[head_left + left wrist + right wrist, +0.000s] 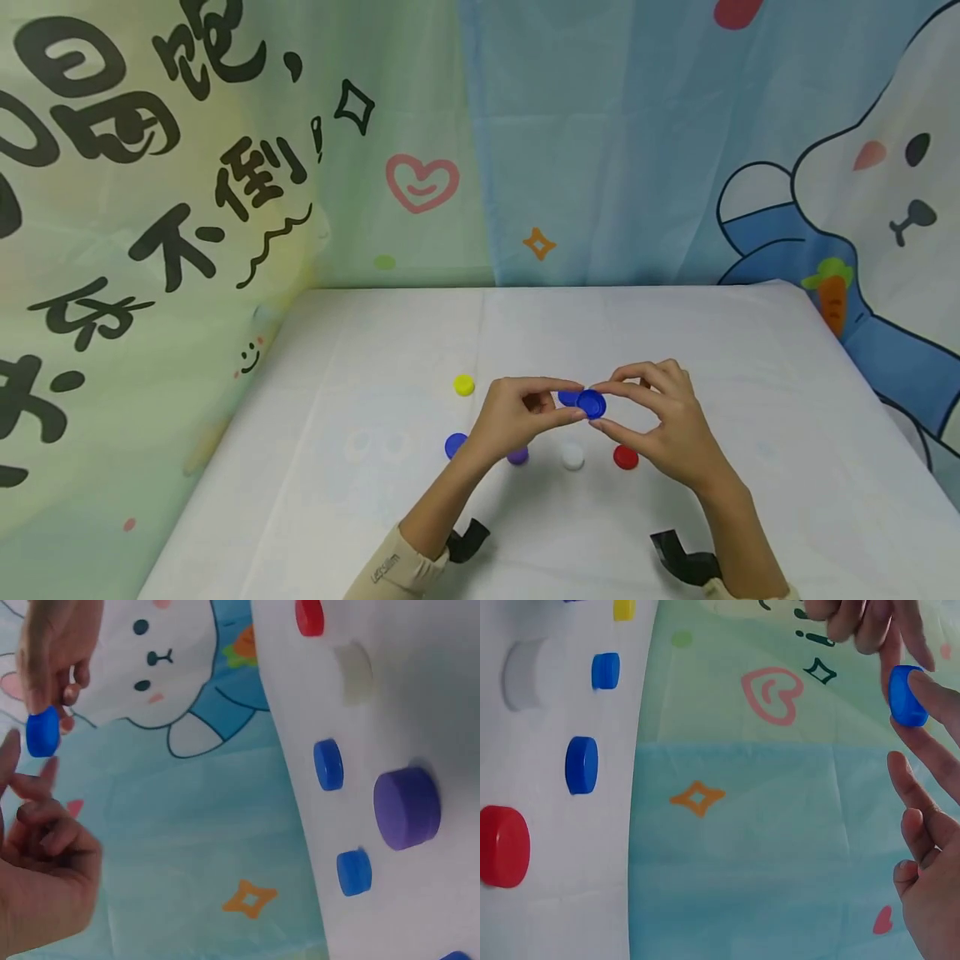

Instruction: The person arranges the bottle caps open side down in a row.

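Observation:
A blue bottle cap is held up above the white table, its hollow side towards the head camera. My left hand pinches its left side between thumb and forefinger. From the right, my right hand grips it with thumb and forefinger. In the right wrist view, the right thumb lies across the blue cap. Partly hidden behind the held cap is another blue cap on the table. A purple cap sits beneath the left wrist, next to a white cap. Below the right hand lies a red cap.
A yellow cap lies farther back on the white tabletop. Left of the left forearm is a further blue cap, partly covered by it. A printed cloth backdrop hangs behind the table and along its left side.

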The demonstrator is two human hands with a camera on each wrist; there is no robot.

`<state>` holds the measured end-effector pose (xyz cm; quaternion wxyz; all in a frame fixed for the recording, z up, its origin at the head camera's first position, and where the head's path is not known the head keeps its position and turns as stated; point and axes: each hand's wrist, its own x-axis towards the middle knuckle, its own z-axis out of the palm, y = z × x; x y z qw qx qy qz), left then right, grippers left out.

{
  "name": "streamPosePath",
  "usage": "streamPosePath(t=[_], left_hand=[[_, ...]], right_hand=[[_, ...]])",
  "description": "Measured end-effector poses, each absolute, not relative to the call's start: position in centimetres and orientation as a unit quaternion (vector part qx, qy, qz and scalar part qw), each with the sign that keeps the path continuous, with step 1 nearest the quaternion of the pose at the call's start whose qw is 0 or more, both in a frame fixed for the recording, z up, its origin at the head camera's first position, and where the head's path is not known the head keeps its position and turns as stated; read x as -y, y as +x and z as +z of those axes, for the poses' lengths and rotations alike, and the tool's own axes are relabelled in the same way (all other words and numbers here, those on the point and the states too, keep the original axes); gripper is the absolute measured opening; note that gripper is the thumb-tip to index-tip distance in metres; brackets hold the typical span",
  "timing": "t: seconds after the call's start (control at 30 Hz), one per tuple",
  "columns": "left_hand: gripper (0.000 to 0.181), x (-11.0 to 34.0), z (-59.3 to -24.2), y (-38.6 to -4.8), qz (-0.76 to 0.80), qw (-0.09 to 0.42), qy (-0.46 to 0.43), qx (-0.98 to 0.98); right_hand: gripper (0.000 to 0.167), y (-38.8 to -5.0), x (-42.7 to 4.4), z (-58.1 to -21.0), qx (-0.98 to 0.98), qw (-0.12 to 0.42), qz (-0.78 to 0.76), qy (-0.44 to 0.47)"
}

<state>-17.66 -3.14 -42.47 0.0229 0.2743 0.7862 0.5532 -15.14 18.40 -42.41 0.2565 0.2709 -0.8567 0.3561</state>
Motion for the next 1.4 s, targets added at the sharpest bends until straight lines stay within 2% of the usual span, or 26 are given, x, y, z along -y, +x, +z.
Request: streamPosePath(t=[0.17, 0.33, 0.5, 0.83, 0.97, 1.1, 1.2, 1.3, 1.4], left_hand=[[0.020, 3.5, -42.2, -17.1, 0.619, 0.137, 0.158, -0.757], [0.021, 3.6, -43.0, -17.1, 0.635, 0.191, 0.109, -0.741], [0.022, 3.6, -43.2, -17.0, 0.632, 0.204, 0.099, -0.741], [0.021, 3.3, -43.6, -17.0, 0.620, 0.176, 0.097, -0.759], [0.021, 3.4, -43.8, -17.0, 0.598, 0.136, 0.111, -0.782], [0.022, 3.6, -44.1, -17.1, 0.556, 0.055, 0.161, -0.813], [0.022, 3.8, -44.2, -17.2, 0.514, -0.029, 0.227, -0.827], [0.022, 4.1, -44.1, -17.2, 0.448, -0.122, 0.307, -0.831], [0.022, 4.3, -43.8, -17.2, 0.352, -0.217, 0.376, -0.829]], right_hand=[[0.039, -14.8, -18.0, -42.5, 0.860, 0.254, 0.355, 0.266], [0.039, -14.6, -17.8, -42.7, 0.860, 0.254, 0.355, 0.264], [0.041, -14.5, -17.7, -42.9, 0.860, 0.251, 0.355, 0.267], [0.049, -14.8, -17.7, -43.8, 0.867, 0.232, 0.353, 0.263], [0.050, -14.8, -17.7, -44.2, 0.874, 0.199, 0.374, 0.238], [0.029, -14.7, -17.7, -44.9, 0.876, 0.123, 0.427, 0.187], [0.018, -14.9, -17.7, -45.4, 0.853, 0.047, 0.493, 0.164], [0.024, -15.1, -17.6, -45.7, 0.814, -0.023, 0.557, 0.160], [0.027, -15.2, -17.5, -45.8, 0.788, -0.066, 0.591, 0.162]])
